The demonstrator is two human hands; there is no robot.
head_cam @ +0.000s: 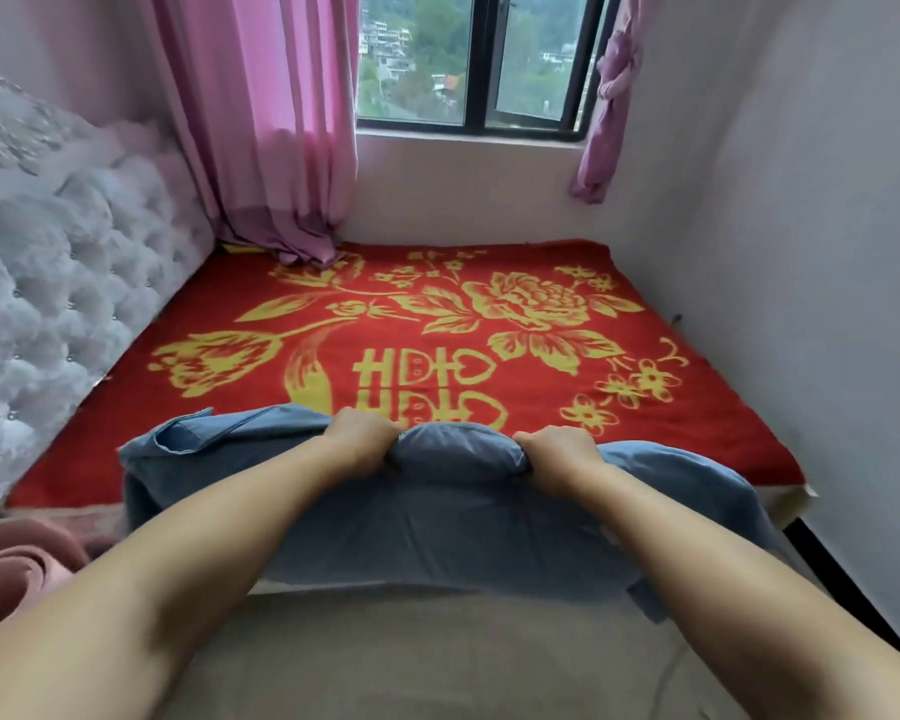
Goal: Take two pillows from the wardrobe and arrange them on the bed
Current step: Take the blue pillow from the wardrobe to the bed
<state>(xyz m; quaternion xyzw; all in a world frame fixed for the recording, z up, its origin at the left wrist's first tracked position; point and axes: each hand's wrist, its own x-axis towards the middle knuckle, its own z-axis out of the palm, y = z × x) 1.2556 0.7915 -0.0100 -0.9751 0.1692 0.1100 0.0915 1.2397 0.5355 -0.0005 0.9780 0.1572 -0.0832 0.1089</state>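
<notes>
Blue pillow [437, 511] lies at the bed's [697, 449] 6 o'clock edge, left hand [360, 440] and right hand [559, 454] both clamped on its far seam; better carry it level toward the headboard [74, 283] at 9 o'clock.

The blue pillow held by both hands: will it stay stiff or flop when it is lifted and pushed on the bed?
The blue pillow probably flops: it bunches between the left hand and the right hand, and its loose corners droop. It is likely light. On the red blanket it should drag rather than slide.
</notes>
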